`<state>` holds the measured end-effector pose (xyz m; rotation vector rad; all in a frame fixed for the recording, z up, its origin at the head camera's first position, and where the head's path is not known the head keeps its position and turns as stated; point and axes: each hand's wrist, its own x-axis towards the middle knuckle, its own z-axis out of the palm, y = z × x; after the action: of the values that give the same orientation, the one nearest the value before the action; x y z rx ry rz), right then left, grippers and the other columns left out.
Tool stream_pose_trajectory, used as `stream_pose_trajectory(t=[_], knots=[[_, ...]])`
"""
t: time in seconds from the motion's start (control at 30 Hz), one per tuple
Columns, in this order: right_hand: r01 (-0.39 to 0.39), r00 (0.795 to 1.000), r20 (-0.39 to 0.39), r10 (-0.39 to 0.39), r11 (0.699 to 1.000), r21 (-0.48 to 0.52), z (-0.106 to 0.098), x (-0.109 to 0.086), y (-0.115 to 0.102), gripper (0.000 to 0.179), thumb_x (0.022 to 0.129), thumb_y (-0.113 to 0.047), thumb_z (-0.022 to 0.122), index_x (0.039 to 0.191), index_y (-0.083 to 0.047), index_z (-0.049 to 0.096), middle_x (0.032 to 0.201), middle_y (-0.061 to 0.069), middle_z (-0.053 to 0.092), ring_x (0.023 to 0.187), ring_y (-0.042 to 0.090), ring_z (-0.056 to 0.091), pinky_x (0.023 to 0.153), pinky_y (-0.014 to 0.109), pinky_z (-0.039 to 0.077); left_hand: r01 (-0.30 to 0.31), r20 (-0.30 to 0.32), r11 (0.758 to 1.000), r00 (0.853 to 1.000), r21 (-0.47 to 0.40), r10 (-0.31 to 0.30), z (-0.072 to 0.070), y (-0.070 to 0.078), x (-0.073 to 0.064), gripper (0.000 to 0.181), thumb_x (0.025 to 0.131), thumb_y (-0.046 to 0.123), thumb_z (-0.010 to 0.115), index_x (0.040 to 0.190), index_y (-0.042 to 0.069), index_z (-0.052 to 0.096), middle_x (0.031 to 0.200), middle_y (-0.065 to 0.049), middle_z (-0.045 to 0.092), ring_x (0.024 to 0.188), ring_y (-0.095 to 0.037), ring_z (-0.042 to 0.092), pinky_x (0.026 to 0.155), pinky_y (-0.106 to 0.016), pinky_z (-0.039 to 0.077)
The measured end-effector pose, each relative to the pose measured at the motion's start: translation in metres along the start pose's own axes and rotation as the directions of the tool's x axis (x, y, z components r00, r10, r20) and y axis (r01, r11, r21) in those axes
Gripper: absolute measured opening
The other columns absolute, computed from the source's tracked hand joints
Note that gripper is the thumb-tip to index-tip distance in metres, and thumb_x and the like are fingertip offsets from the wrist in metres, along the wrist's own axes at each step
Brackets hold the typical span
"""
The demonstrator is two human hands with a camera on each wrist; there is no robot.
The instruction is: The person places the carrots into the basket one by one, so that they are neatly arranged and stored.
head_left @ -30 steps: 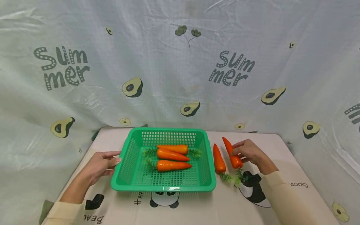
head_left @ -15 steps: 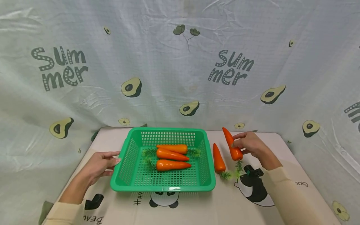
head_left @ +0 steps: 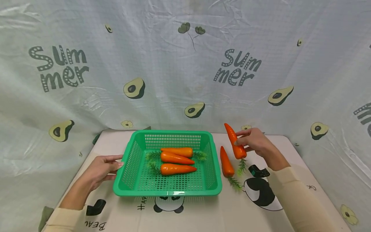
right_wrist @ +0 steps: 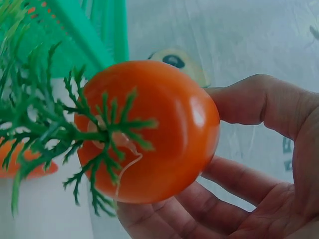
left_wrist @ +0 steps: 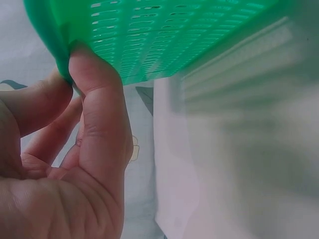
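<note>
My left hand [head_left: 99,169] pinches the left rim of a green slotted plastic basket [head_left: 168,193]. In the left wrist view, the thumb and a finger [left_wrist: 102,104] meet on that rim. Inside the basket lie three orange carrots [head_left: 178,169] with green leafy tops. To the basket's right, my right hand [head_left: 256,141] grips another carrot [head_left: 234,141] above the table, its tip pointing up and away. The right wrist view shows the carrot's glossy round end [right_wrist: 164,134] and leafy sprig [right_wrist: 50,129] close up, thumb and fingers around it. One more carrot [head_left: 227,162] lies on the table beside the basket.
A pale table cover [head_left: 197,216] with panda drawings and lettering lies under everything. Behind and at both sides hangs a whitish curtain [head_left: 162,64] printed with avocados and "summer". Dark wrist devices [head_left: 258,171] sit at both of my wrists.
My right hand has raised its carrot off the table and drifted slightly left. The carrot lying beside the basket has turned a little, leafy end rightward. The left hand stays at the basket.
</note>
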<state>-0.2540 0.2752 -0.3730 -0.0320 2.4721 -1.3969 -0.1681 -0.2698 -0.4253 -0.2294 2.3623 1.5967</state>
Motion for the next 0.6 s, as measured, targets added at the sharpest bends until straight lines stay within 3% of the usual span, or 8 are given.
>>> stream_pose_trajectory(t=[0.6], knots=[[0.077,0.992,0.094,-0.078,0.997,0.015,0.03,0.012,-0.031,0.06,0.087,-0.009,0.075,0.143,0.007,0.058,0.114,0.02,0.071,0.089,0.021,0.071,0.084,0.044,0.064,0.004,-0.01,1.0,1.0,0.001,-0.004,0.0,0.0,-0.001,0.058,0.105,0.013,0.06,0.156,-0.007,0.04,0.093,0.001,0.072,0.084,-0.012,0.071,0.073,-0.03,0.063]])
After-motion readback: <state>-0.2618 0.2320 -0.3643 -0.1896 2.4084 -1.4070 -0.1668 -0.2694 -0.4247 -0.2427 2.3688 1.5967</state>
